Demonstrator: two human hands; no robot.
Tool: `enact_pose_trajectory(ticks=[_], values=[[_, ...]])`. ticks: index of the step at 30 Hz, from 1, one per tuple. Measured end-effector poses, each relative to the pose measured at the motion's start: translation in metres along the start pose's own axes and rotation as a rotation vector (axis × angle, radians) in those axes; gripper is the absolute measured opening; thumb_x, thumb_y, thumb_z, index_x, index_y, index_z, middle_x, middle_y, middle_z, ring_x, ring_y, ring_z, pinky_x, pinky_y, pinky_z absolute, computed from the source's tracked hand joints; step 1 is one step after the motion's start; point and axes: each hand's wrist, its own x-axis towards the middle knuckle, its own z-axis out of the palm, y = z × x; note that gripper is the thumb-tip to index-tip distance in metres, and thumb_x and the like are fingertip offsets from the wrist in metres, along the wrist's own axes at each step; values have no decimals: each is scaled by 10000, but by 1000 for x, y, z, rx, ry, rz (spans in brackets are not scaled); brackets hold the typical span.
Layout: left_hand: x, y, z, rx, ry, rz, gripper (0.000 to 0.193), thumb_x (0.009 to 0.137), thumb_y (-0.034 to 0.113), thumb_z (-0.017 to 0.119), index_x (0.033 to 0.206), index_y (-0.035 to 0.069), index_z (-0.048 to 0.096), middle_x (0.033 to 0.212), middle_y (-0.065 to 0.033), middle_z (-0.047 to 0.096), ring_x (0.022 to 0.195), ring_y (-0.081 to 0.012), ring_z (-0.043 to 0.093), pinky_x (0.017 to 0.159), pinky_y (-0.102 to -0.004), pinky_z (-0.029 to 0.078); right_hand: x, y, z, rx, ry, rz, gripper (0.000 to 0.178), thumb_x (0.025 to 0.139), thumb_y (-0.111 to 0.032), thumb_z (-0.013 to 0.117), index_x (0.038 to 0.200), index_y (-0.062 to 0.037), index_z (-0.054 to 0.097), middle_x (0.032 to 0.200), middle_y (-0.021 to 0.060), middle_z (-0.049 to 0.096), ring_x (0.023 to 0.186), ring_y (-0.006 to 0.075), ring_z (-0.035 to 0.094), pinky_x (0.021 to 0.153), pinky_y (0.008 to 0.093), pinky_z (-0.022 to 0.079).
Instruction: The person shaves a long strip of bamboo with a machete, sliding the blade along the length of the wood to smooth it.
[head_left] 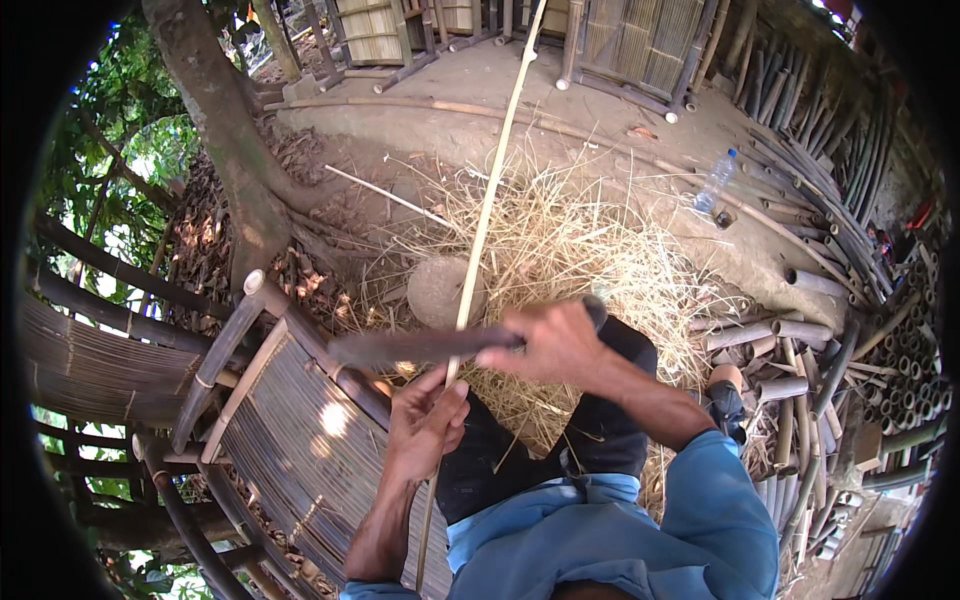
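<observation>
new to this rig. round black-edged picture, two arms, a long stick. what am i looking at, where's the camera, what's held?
No machine here: a person works with bare hands. The one picture comes from a fisheye camera on the person's head, looking down, so the edges are black and straight lines bend. The forearms enter from below. The left hand grips a long thin bamboo strip that runs up and away. The right hand holds a dark broad blade laid across the strip. On the ground lie pale bamboo shavings, cut bamboo poles and a plastic bottle. A woven bamboo frame stands at the left.
</observation>
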Motion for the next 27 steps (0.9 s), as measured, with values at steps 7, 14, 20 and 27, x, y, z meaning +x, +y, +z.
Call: enact_pose_trajectory(ticks=[7,14,20,27], values=[[-8,1,10,-113,-52,-20,388,1001,105,593,1383,42,556,640,39,404,461,-31,326,402,-203,231,-20,-5,11,169,199,-119,695,889,-732,559,818,-55,701,481,101,546,430,243,587,416,405,470],[-58,-17,9,5,12,-82,316,1003,104,603,1302,0,598,575,67,355,438,-29,297,396,-220,226,40,107,-33,136,153,402,918,908,-850,284,802,-54,728,473,48,515,428,161,545,394,389,442],[-92,-31,-1,35,-23,-166,271,1024,174,572,1206,-17,635,543,39,418,412,-47,357,380,-235,240,73,189,-73,-127,345,514,973,875,-890,258,899,-49,748,496,45,524,477,164,578,436,428,456],[-11,-11,5,259,63,158,332,1078,224,479,1299,22,624,601,9,509,424,-51,393,382,-222,296,16,61,-9,172,121,322,827,953,-782,332,829,-54,703,489,69,518,414,245,514,447,467,449]])
